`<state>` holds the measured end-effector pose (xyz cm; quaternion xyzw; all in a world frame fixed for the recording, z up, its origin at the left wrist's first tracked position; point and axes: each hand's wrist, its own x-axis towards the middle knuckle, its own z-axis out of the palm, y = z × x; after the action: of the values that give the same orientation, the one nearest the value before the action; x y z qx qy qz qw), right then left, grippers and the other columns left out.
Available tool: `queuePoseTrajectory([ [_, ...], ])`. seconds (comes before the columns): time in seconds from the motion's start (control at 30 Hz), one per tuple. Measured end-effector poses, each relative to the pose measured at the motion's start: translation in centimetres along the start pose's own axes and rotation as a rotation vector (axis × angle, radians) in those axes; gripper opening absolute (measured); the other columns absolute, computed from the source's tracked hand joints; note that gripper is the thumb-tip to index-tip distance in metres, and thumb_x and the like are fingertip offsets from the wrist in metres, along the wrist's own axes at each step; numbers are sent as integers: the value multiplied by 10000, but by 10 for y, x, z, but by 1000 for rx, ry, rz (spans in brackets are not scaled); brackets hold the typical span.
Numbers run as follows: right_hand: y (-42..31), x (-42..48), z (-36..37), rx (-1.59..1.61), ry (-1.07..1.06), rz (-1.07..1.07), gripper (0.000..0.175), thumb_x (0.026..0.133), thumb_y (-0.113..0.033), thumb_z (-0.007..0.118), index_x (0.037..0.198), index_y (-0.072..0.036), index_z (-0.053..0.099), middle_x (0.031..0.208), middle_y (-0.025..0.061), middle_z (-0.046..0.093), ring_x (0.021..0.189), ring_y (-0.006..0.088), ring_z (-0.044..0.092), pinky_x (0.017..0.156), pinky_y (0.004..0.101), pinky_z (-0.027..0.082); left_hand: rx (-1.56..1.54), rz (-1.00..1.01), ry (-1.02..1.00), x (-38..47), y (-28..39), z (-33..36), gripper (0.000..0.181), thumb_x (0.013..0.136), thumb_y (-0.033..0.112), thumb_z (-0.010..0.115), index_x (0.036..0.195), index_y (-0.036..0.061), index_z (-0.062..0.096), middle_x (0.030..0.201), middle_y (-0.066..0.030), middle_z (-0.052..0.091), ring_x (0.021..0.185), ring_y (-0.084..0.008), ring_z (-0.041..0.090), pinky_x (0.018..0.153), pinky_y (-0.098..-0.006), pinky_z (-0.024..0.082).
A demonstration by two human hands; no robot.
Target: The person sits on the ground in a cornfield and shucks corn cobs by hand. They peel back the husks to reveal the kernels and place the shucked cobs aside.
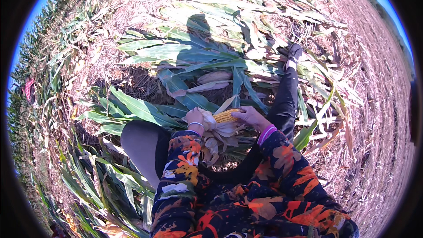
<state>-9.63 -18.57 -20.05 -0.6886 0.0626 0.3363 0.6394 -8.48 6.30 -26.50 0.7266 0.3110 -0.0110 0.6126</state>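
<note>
A yellow ear of corn (226, 116) lies across between my hands, its kernels bare and its dry pale husks (222, 131) peeled back and hanging below it. At its right end, my right hand (250, 117) grips the tip between thumb and fingers. My left hand (195, 118), with a white band at the wrist, is closed on the husk at the ear's other end. Just beyond the hands, a corn ear in its dry husk (214, 77) rests among green corn leaves (195, 99).
Cut corn stalks and leaves (185, 53) cover the ground ahead and at the lower left (109, 178). My legs are spread around the work, the right one (287, 96) stretched forward. Standing corn (49, 16) lines the left. A red checked cloth or garment (29, 88) shows there.
</note>
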Motion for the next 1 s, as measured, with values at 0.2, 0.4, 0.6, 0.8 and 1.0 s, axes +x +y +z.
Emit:
queuePoseTrajectory([
  [0.2,4,-8,13,-494,-253,25,460,826,-319,691,1041,67,560,868,110,631,641,151,614,534,288,507,226,209,-42,2,-6,4,322,934,215,479,835,-56,624,811,-166,666,698,-279,634,637,-368,491],
  [0.4,17,-25,51,50,-87,66,398,904,-362,584,1057,5,582,787,97,636,598,135,604,496,236,475,-234,63,70,1,20,-1,346,871,188,609,1094,-72,560,889,-106,637,783,-191,614,710,-323,500],
  [0.6,-12,-33,10,830,-72,-101,346,948,-360,519,1123,-62,526,775,97,646,599,140,609,474,250,489,-142,288,59,-43,80,-2,436,891,239,620,1178,-73,517,1020,-96,598,914,-136,592,766,-276,490],
  [0.8,4,-47,24,847,-82,-136,325,957,-326,513,1163,-74,518,822,68,634,628,157,615,518,259,500,-336,-124,-818,-113,79,28,209,883,226,657,957,40,597,868,-39,616,730,-111,590,616,-236,468],
  [1.0,13,-48,26,628,0,-72,331,931,-299,573,1175,-77,540,811,27,611,612,115,584,492,235,459,-39,-170,-719,-100,64,20,251,818,183,734,939,-12,629,819,-29,633,684,-95,595,611,-225,492],
])
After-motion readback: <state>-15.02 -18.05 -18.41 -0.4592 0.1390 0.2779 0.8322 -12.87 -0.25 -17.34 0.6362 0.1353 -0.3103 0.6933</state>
